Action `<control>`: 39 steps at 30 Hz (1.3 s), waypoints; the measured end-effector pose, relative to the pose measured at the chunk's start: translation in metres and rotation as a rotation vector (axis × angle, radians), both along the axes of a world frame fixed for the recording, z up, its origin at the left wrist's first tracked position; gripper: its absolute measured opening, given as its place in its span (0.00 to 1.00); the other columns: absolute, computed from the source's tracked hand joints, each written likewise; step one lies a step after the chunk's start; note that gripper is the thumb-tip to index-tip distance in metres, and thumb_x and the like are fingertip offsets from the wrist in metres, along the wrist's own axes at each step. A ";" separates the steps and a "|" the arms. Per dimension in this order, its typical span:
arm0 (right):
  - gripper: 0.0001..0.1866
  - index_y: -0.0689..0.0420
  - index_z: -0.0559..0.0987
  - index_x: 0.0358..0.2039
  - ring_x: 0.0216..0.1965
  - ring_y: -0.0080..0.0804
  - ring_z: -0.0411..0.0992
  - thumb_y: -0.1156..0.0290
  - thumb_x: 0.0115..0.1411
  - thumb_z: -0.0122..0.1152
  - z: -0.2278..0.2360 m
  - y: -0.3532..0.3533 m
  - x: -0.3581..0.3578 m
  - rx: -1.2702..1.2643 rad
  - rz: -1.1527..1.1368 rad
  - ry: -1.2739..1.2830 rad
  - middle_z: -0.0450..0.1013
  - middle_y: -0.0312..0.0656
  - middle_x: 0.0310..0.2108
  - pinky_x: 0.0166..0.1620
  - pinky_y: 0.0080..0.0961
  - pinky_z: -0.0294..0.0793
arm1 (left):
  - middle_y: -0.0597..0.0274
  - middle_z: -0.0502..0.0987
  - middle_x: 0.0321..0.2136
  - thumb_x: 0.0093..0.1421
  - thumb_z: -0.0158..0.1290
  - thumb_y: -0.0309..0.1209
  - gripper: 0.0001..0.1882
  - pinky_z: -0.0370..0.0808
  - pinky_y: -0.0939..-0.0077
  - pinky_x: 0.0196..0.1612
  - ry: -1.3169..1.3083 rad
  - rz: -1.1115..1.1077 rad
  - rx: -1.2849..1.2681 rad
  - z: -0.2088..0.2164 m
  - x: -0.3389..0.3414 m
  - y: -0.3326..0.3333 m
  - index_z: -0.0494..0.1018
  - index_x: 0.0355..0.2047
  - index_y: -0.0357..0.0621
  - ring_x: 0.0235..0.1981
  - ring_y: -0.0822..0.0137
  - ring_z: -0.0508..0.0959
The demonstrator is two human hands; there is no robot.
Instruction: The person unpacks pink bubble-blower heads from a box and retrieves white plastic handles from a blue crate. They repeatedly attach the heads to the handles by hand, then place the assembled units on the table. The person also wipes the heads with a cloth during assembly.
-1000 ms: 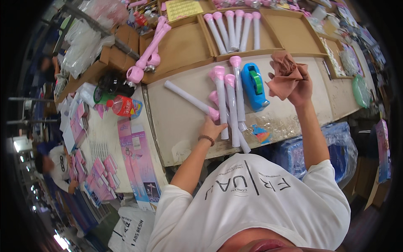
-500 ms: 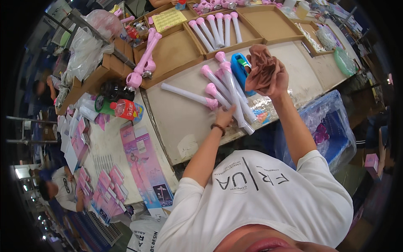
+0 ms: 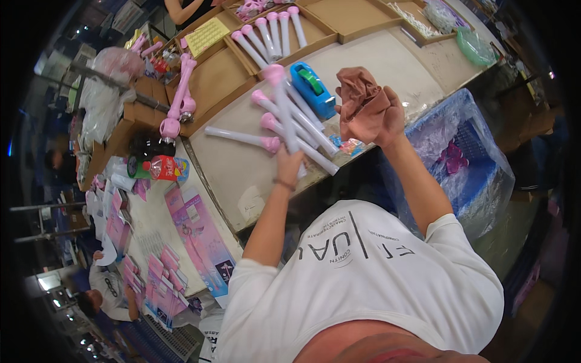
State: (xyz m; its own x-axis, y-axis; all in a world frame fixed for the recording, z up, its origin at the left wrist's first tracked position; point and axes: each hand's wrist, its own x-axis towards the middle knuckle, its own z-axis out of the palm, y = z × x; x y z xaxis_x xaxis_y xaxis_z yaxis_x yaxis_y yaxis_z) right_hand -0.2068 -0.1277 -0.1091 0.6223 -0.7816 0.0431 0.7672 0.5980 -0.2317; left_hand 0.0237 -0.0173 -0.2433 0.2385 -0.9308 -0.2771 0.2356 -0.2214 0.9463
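My left hand (image 3: 290,166) is closed around the lower end of a white tube with a pink cap (image 3: 282,106), lifted and slightly blurred. Beneath and beside it, several similar pink-capped tubes (image 3: 235,137) lie loosely across the table. A crumpled brown cloth (image 3: 362,106) rests in my right hand (image 3: 392,121), its fingers curled behind it. Between the tubes and the cloth stands a blue tape dispenser (image 3: 313,91) with a green roll.
Cardboard trays (image 3: 348,21) line the far side, one with several more tubes (image 3: 273,33). Pink handle-like parts (image 3: 180,100) lean at the left tray, near a red-labelled bottle (image 3: 166,167). A plastic-lined blue crate (image 3: 478,157) stands right of the table. Printed cards (image 3: 200,227) lie at left.
My left hand has picked up one tube and raised it off the others. My right hand still holds the cloth. The whole view has shifted, with the table things appearing further left.
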 end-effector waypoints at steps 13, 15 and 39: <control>0.29 0.63 0.65 0.54 0.41 0.29 0.73 0.53 0.61 0.50 -0.006 0.017 -0.030 -0.261 0.122 0.342 0.72 0.41 0.44 0.47 0.27 0.71 | 0.52 0.76 0.26 0.50 0.59 0.32 0.19 0.74 0.68 0.37 -0.706 -0.275 0.055 0.162 -0.075 0.044 0.72 0.41 0.38 0.30 0.65 0.78; 0.24 0.62 0.69 0.51 0.40 0.31 0.73 0.60 0.58 0.56 0.004 0.034 -0.034 -0.717 0.326 0.593 0.73 0.42 0.43 0.44 0.27 0.71 | 0.52 0.77 0.29 0.49 0.58 0.29 0.20 0.74 0.69 0.40 -0.652 -0.492 0.191 0.158 -0.081 0.047 0.71 0.43 0.38 0.32 0.63 0.77; 0.12 0.60 0.73 0.37 0.31 0.24 0.71 0.66 0.57 0.57 0.022 0.040 0.004 0.028 0.426 0.258 0.73 0.39 0.31 0.37 0.22 0.72 | 0.52 0.80 0.30 0.48 0.62 0.27 0.11 0.75 0.69 0.37 -0.624 -0.285 -0.240 0.129 -0.083 0.049 0.78 0.34 0.43 0.34 0.63 0.81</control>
State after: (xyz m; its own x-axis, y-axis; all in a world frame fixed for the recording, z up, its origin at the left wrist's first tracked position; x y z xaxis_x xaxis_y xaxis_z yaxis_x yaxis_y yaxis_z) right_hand -0.2028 -0.0878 -0.0873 0.8742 -0.4541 -0.1722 0.3728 0.8547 -0.3611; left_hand -0.0598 0.0318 -0.1143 0.0244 -0.9984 0.0515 -0.4001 0.0375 0.9157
